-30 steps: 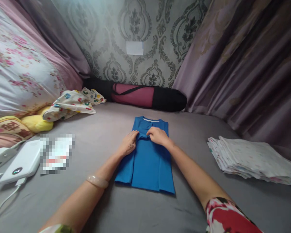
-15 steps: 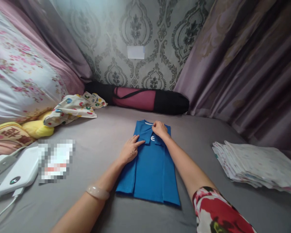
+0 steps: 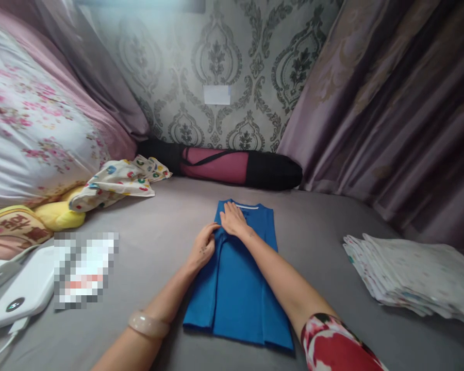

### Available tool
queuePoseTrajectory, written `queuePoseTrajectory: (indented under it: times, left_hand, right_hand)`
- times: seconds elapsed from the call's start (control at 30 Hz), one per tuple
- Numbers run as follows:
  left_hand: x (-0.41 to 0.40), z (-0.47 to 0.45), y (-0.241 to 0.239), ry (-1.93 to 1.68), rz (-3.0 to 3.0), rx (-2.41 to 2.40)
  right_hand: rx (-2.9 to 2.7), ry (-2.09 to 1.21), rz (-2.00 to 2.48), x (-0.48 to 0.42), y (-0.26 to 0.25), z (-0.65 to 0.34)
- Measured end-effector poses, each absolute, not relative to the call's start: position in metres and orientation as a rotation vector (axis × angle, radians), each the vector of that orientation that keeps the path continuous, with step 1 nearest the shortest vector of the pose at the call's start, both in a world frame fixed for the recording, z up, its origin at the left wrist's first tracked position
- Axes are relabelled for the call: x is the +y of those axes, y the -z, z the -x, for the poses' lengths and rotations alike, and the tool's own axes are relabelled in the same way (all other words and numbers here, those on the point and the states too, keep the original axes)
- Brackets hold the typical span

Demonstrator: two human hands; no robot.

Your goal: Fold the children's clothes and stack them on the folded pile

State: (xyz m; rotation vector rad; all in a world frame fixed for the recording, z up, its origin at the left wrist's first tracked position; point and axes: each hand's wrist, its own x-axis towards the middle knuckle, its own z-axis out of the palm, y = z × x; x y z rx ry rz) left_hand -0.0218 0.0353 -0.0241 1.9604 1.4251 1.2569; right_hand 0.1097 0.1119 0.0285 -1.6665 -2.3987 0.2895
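A blue shirt [image 3: 239,288] lies lengthwise on the grey bed sheet [image 3: 158,226], its sides folded in and its collar at the far end. My left hand [image 3: 203,247] rests on the shirt's left shoulder edge, fingers curled onto the fabric. My right hand [image 3: 234,220] lies flat on the collar area, fingers stretched toward the left, just above my left hand. A pale bangle [image 3: 149,324] sits on my left wrist.
A stack of folded white patterned cloths [image 3: 413,273] lies at the right. A rolled pink mat in a black bag [image 3: 232,166] lies along the wall. At left are a spotted cloth [image 3: 118,179], floral pillows [image 3: 34,139], a yellow cushion [image 3: 58,216] and a white power bank [image 3: 21,296].
My right hand slid left from the right of the collar to its left side. My left hand moved up to the shoulder edge and curled. The view tilted slightly.
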Motion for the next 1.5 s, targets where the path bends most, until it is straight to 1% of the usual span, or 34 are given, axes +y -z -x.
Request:
queuePoseTrajectory:
  times: [0.07,0.23,0.43,0.53,0.7,0.87,1.0,1.1,1.2,1.3,1.4,1.5]
  left_hand:
    - [0.037,0.024,0.025,-1.334,-1.861,1.422]
    - [0.036,0.029,0.022,-1.365,-1.622,1.458]
    - [0.034,0.032,0.017,-1.453,-1.302,1.438]
    - [0.034,0.033,0.016,-1.503,-1.254,1.415]
    - [0.036,0.032,0.018,-1.547,-1.19,1.389]
    - [0.037,0.033,0.013,-1.548,-1.173,1.362]
    - [0.013,0.042,0.004,-1.357,-1.325,1.524]
    - [-0.025,0.051,-0.002,-1.124,-1.717,1.639]
    - [-0.067,0.053,-0.009,-0.854,-2.133,1.539]
    - [-0.099,0.047,-0.018,-0.605,-2.337,1.426]
    - [-0.118,0.045,-0.031,-0.462,-2.467,1.399]
    - [-0.126,0.051,-0.045,-0.405,-2.498,1.284]
  right_hand:
    - [-2.389,-0.338,1.699,0.112,-0.018,-0.102]
    - [-2.379,-0.274,1.721,0.112,-0.001,-0.098]
    - [-2.44,-0.377,1.693,0.108,-0.019,-0.102]
    - [-2.491,-0.334,1.584,0.093,-0.023,-0.101]
    - [-2.545,-0.323,1.547,0.065,-0.007,-0.095]
    - [-2.58,-0.335,1.523,0.067,-0.003,-0.098]
    - [-2.626,-0.376,1.485,0.06,-0.014,-0.099]
    - [-2.665,-0.388,1.394,0.042,-0.017,-0.094]
    - [-2.719,-0.418,1.352,0.025,-0.015,-0.088]
    - [-2.731,-0.358,1.321,0.019,-0.012,-0.087]
    - [-2.747,-0.315,1.28,0.015,-0.012,-0.089]
    - [-2.784,-0.311,1.234,0.005,-0.014,-0.091]
